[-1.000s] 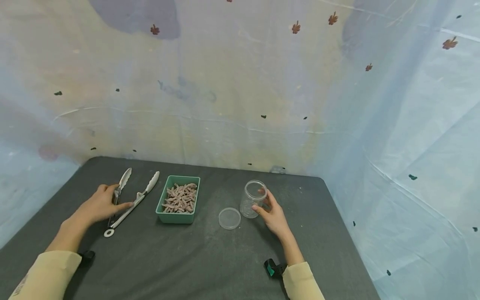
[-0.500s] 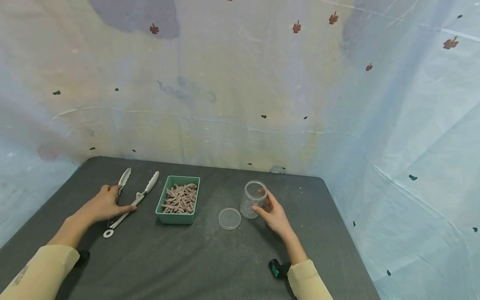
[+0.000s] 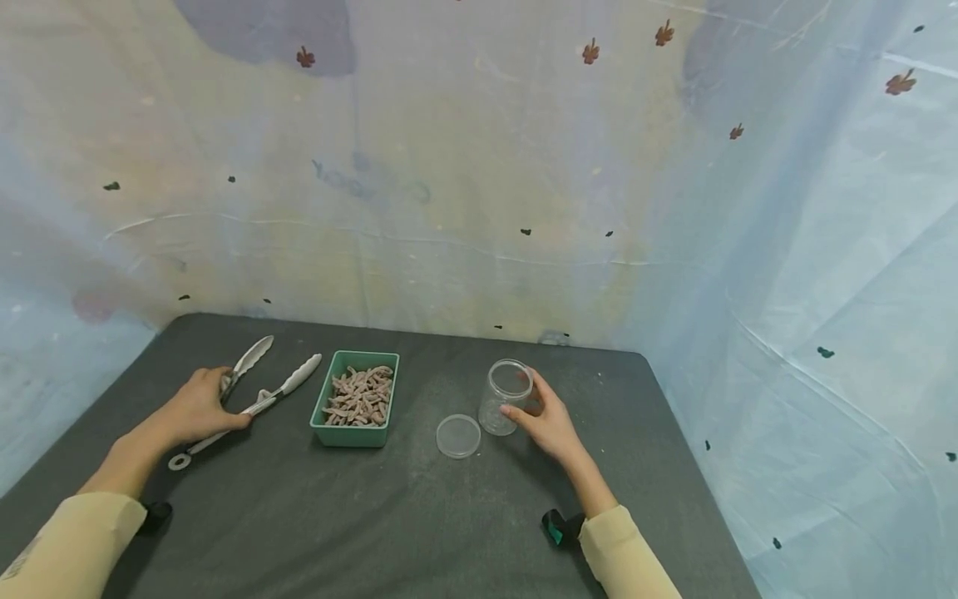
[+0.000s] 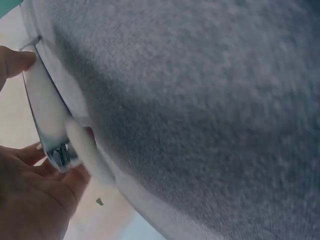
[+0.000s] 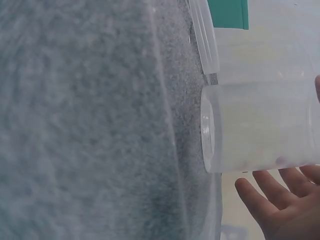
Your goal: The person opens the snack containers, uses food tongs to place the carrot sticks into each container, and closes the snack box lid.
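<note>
On the left of the table, my left hand [image 3: 196, 408] is around a pair of tongs [image 3: 298, 376], whose two arms are spread with the white tips pointing away. The left wrist view shows the thumb on one arm of the tongs [image 4: 45, 97] and fingers behind at the other. My right hand [image 3: 552, 426] holds a clear jar [image 3: 494, 409] standing upright without a lid, thumb on the near side and fingers round the far side. Inside the jar [image 5: 260, 125] no contents stand out. A clear round lid [image 3: 458, 437] lies flat just left of it.
Between the hands stands a green rectangular container [image 3: 350, 438] filled with small brownish-grey, stick-like pieces [image 3: 361, 397]. A dark cloth covers the table [image 3: 419, 532]. A patterned plastic sheet [image 3: 449, 166] hangs behind and along the right side.
The tongs have turned clockwise, their ring end swinging left, as the left hand has shifted slightly left. The right hand stays at the jar, its forearm a little farther right.
</note>
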{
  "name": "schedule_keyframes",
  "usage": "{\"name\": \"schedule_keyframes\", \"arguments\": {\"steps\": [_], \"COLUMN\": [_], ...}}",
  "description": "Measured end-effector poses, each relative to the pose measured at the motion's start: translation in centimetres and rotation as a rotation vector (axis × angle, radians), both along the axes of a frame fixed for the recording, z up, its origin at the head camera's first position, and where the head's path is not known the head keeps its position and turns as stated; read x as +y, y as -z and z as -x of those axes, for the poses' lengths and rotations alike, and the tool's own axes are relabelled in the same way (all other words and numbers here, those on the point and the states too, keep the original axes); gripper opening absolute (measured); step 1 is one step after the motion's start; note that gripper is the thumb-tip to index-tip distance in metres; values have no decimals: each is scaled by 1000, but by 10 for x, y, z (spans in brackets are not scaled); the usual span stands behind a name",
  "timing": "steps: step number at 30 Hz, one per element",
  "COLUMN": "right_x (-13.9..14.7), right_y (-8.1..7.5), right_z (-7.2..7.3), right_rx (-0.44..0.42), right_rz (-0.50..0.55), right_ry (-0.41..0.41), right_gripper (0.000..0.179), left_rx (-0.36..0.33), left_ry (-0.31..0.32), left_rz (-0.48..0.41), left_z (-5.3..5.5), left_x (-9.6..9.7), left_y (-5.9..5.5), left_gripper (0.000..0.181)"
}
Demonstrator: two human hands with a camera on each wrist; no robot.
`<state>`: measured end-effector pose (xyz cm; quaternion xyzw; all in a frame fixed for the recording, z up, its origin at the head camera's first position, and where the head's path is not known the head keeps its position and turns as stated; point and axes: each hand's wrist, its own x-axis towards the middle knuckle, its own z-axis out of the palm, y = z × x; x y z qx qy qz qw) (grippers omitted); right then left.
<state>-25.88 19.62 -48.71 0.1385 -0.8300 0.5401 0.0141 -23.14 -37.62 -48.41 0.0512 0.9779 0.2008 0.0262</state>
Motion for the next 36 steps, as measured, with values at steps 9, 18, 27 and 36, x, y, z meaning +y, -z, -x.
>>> {"name": "schedule_keyframes", "arguments": {"steps": [9,18,27,36], "right_x": [-3,-5,-9,-9], "right_y": [-4,4,8,11], "right_z": [1,3,5,3], "right_rx": [22,68,77,50], "right_rz": [-54,20,110,160], "right_ry": [29,-16,-38,-37], "right_gripper": [91,76,70,74], "left_rx": [26,24,25,11], "left_ry": [4,-46,-125,-151], "left_rz": [-15,29,39,22], "left_z": [-11,-14,-17,-20], "left_x": [-10,-12,-12,-15], "left_y": [-9,-9,-7,-18], "left_gripper": [102,106,118,119]}}
